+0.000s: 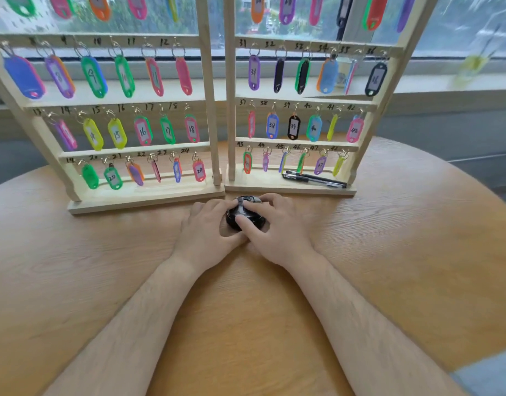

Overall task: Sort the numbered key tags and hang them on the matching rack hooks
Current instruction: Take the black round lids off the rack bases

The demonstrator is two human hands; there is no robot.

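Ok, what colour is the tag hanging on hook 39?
The tag on hook 39 is black; head view shows it best.

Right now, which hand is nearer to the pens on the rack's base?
Right. The right hand rests just in front and left of the pens; the left hand lies farther left.

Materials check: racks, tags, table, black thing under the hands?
Racks: pale, bare-looking wood, matte, with square-cut slats.
Tags: bright glossy plastic, likely with paper number inserts behind clear windows.
Table: wood or wood-look veneer, matte, with plain grain lines.
Black object: glossy, probably hard plastic. Highlights show on its dome, but it is mostly covered.
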